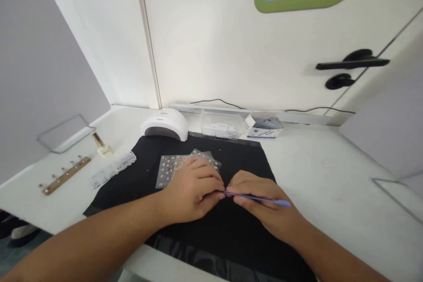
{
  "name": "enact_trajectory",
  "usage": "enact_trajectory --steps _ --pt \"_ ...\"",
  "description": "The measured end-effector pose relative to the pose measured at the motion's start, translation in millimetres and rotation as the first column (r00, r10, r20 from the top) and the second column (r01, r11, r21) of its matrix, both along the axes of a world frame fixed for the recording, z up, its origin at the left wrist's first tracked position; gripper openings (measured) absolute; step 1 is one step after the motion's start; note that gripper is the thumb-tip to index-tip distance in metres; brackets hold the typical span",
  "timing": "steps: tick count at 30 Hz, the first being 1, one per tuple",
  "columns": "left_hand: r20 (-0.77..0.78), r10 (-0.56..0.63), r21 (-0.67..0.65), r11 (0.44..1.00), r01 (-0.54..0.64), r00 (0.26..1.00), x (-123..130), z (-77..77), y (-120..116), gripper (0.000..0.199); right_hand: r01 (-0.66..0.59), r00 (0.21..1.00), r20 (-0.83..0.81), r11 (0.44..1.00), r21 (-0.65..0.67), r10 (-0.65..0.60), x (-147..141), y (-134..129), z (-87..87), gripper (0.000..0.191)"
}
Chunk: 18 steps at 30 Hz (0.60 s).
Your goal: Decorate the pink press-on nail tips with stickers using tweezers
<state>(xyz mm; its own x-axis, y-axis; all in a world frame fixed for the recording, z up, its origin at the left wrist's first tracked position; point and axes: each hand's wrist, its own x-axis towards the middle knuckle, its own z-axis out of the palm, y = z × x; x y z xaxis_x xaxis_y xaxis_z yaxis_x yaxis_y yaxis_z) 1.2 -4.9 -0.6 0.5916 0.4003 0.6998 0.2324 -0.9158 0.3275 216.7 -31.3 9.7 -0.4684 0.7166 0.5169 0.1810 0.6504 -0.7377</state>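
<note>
A thin purple stick-like tool (pixel 264 199) with a wider rounded end lies across my right hand (pixel 261 198). My right hand is closed on it, and its tip points left to where my fingertips meet. My left hand (pixel 194 189) is closed in a pinch at that tip; whatever its fingers hold there is too small and hidden to make out. Both hands are over a black mat (pixel 211 242). Just behind my left hand, several clear sheets of small nail stickers (pixel 165 169) lie fanned out, partly covered by that hand.
A white nail lamp (pixel 170 116), a clear plastic box (pixel 220 127) of white packets and an open carton (pixel 264 128) line the back. At left are a polish bottle (pixel 102 146), a wooden strip (pixel 66 176) with small pegs and a white stack (pixel 114 169). A door stands behind.
</note>
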Motion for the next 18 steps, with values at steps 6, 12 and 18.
enact_trajectory --steps 6,12,18 --pt "-0.011 -0.014 -0.012 1.000 0.014 1.000 -2.5 1.1 -4.2 0.007 -0.028 0.997 -0.070 0.999 0.023 0.030 -1.9 -0.7 -5.2 0.020" --pt "-0.032 -0.009 -0.047 0.999 0.007 0.999 -3.0 1.2 -6.1 0.006 -0.037 0.993 -0.108 0.999 0.016 0.038 -2.7 -2.1 -8.3 0.020" --pt "-0.083 0.023 -0.094 0.995 -0.031 0.996 -2.8 -0.1 -3.9 0.003 -0.001 0.998 -0.067 1.000 -0.002 0.001 -2.1 -2.5 -8.6 0.020"
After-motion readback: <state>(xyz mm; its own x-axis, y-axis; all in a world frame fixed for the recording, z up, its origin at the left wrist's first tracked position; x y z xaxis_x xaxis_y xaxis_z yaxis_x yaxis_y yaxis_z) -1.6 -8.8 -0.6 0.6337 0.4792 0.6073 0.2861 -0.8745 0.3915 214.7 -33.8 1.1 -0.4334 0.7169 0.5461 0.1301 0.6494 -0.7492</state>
